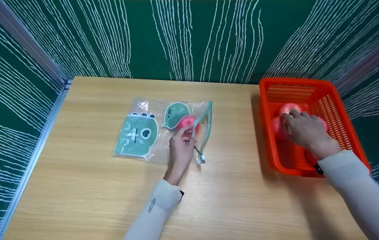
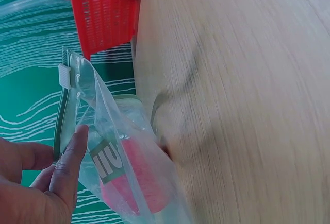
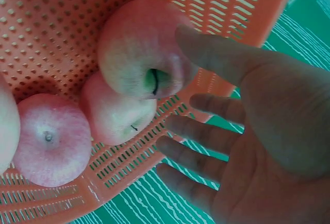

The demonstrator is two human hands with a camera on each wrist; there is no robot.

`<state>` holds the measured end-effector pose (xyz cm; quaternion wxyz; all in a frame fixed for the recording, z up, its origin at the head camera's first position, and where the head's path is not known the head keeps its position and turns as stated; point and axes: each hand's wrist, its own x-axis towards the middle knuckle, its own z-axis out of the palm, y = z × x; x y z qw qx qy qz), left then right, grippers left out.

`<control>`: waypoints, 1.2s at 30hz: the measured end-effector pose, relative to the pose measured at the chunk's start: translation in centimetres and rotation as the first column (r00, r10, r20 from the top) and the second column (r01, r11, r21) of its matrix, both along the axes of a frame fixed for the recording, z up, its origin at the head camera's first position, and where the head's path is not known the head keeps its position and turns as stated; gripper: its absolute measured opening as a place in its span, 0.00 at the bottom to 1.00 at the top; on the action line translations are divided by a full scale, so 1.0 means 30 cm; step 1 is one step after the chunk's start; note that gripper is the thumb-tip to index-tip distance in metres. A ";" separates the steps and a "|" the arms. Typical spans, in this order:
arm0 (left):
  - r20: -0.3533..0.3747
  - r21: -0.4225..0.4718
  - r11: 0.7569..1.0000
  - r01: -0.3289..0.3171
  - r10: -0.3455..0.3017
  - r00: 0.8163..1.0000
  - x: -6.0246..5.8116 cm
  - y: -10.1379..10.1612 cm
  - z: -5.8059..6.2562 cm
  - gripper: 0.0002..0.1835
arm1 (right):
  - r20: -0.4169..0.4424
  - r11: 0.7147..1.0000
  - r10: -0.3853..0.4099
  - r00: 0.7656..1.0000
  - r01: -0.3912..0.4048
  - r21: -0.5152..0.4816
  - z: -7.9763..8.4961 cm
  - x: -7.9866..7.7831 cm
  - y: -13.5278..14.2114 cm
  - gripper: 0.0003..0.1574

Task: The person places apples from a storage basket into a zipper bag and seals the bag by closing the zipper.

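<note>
My left hand (image 1: 182, 148) pinches the green zip edge of a clear plastic zip bag (image 1: 134, 138), which lies on the table with green cartoon-monster prints. Inside the bag, near its mouth, is a red apple (image 1: 188, 121). The left wrist view shows thumb and finger on the zip strip, with a white slider (image 2: 64, 76) farther along it. My right hand (image 1: 304, 130) reaches into a red basket (image 1: 269, 156) over several apples. In the right wrist view its fingers are extended, and the thumb tip overlaps the side of the topmost apple (image 3: 139, 44).
Other apples, such as a pinkish one (image 3: 51, 154), lie lower in the basket. The basket stands at the right side of the wooden table (image 1: 86, 186). Green curtains with white lines (image 1: 196, 40) surround the table's back and sides.
</note>
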<state>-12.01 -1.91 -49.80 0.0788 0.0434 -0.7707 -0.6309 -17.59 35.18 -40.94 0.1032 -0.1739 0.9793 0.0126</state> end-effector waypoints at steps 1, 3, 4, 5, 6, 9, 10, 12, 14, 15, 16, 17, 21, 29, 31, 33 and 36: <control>-0.002 -0.001 1.000 -0.001 0.000 1.000 0.001 -0.001 0.001 0.17 | 0.001 1.000 0.005 1.000 -0.005 0.002 -0.003 -0.002 0.002 0.56; -0.004 -0.006 1.000 -0.003 0.003 1.000 0.002 -0.001 0.001 0.17 | 0.001 1.000 0.010 1.000 -0.010 0.004 -0.011 -0.007 0.004 0.55; -0.006 -0.009 1.000 -0.004 0.004 1.000 0.002 -0.001 0.001 0.16 | 0.004 1.000 0.010 1.000 -0.010 0.003 -0.014 -0.008 0.006 0.55; -0.013 -0.010 1.000 -0.005 0.004 1.000 0.002 -0.001 0.001 0.16 | 0.005 1.000 0.016 1.000 -0.016 0.005 -0.017 -0.010 0.007 0.55; -0.017 -0.009 1.000 -0.004 0.004 1.000 0.001 -0.001 0.001 0.16 | 0.006 1.000 0.020 1.000 -0.020 0.008 -0.020 -0.012 0.008 0.56; -0.026 0.000 1.000 0.000 0.000 1.000 0.000 -0.001 0.001 0.17 | 0.018 0.999 0.024 1.000 -0.025 0.021 -0.030 -0.020 0.011 0.57; -0.027 0.007 1.000 0.003 -0.002 1.000 -0.001 -0.001 0.001 0.17 | 0.024 0.999 0.026 0.999 -0.026 0.025 -0.031 -0.022 0.011 0.58; -0.021 0.012 1.000 0.003 -0.003 1.000 -0.001 -0.001 0.002 0.17 | 0.037 0.999 0.021 0.999 -0.022 0.028 -0.035 -0.026 0.014 0.60; -0.020 0.011 1.000 0.001 -0.001 1.000 -0.001 0.000 0.001 0.17 | 0.048 1.000 0.014 0.999 -0.015 0.027 -0.037 -0.029 0.017 0.62; -0.021 0.010 1.000 0.001 0.000 1.000 -0.001 0.000 0.001 0.17 | 0.050 1.000 0.012 0.999 -0.013 0.022 -0.037 -0.031 0.018 0.62; -0.022 0.008 1.000 -0.001 0.001 1.000 -0.001 0.000 0.001 0.17 | 0.054 1.000 0.009 0.999 -0.010 0.021 -0.038 -0.033 0.020 0.63; -0.023 0.005 1.000 -0.002 0.002 1.000 -0.001 0.000 0.002 0.17 | 0.051 1.000 0.011 0.999 -0.012 0.018 -0.039 -0.036 0.021 0.62; -0.018 -0.002 1.000 -0.004 0.004 1.000 0.000 0.000 0.005 0.17 | 0.038 0.999 0.033 0.999 -0.034 0.014 -0.043 -0.047 0.018 0.55; -0.028 -0.030 1.000 -0.005 0.004 1.000 0.002 -0.003 0.001 0.17 | 0.057 0.999 0.037 0.998 -0.037 -0.006 -0.051 -0.050 0.005 0.60; -0.029 -0.030 1.000 -0.003 0.002 1.000 0.003 -0.003 0.000 0.17 | 0.061 0.999 0.043 0.997 -0.043 -0.003 -0.056 -0.049 -0.002 0.59; -0.032 -0.027 1.000 -0.003 0.002 0.999 0.004 -0.004 -0.001 0.17 | 0.069 0.999 0.052 0.996 -0.053 0.010 -0.062 -0.051 -0.010 0.58; -0.034 -0.015 1.000 -0.008 0.007 0.999 0.004 -0.002 -0.004 0.17 | 0.074 0.997 0.070 0.995 -0.072 0.036 -0.072 -0.056 -0.018 0.59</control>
